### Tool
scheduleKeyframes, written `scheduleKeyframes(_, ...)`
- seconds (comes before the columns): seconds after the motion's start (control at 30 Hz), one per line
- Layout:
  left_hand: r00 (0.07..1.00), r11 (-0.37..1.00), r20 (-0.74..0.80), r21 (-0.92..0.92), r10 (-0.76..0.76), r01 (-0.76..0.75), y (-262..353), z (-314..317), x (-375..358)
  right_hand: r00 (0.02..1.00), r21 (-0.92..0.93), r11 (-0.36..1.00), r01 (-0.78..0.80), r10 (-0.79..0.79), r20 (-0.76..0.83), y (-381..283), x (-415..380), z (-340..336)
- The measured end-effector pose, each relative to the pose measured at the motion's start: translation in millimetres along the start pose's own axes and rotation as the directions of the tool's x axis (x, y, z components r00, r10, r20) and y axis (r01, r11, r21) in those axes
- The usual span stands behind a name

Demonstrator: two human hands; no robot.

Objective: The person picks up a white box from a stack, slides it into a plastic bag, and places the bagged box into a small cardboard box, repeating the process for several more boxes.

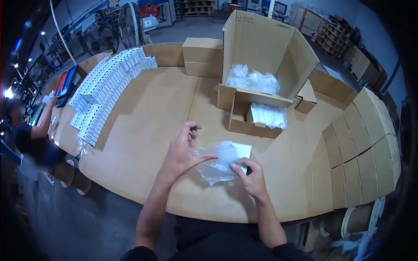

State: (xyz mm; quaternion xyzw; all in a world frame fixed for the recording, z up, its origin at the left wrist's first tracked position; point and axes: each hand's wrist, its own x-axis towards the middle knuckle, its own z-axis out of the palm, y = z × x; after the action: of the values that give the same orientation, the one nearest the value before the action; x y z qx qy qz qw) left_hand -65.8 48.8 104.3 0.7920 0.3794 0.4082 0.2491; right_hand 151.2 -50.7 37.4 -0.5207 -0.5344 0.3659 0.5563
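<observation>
The clear bag [216, 168] was held above the middle of the near part of the bench [143, 126], with the white box [243, 151] partly covered by it; whether the box had been wholly slipped inside could not be told. The bag's right side and the box were pinched together by the right hand [251, 177], apparently so that neither would slide while the loose film was spread. The film was met by the outstretched thumb of the left hand [179, 152]; its other fingers were loosely curled and raised, with nothing seen to be gripped by them. The left wrist was angled inward from the near edge, and the right forearm was brought up more steeply, its thumb and forefinger closed on the bag.

Just beyond, wrapped packets [268, 115] were stood in a row in the low carton [252, 127], probably so that they were kept upright by its walls. Behind it, loose plastic bags [253, 81] were held in the tall carton [300, 65], its high flaps raised, seemingly within easy reach. Along the left edge, small white boxes [111, 82] were stacked in tight rows, and brown boxes [363, 148] were piled by the right edge. Beyond the left edge, another person [28, 141] was seen with an arm outstretched.
</observation>
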Motion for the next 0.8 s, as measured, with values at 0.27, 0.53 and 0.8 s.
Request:
scheduleKeyframes(0.27, 0.934, 0.896, -0.128, 0.35, 0.335, -0.273, 20.1, 30.9, -26.6, 0.975, -0.1, 0.994, 0.044, -0.065, -0.211, 6.8, -17.4, 27.4)
scheduleKeyframes(0.53, 0.926, 0.904, -0.07, 0.255, 0.372, -0.344, 6.5, 46.5, -28.9, 0.984, -0.27, 0.962, 0.027, -0.072, -0.161, 1.2, -25.2, 21.8)
scheduleKeyframes(0.8, 0.972, 0.955, 0.062, -0.178, -0.228, 0.235, 0.1, 43.7, -16.6, 1.0, -0.42, 0.908, -0.009, 0.013, 0.005, -20.2, -32.5, 11.7)
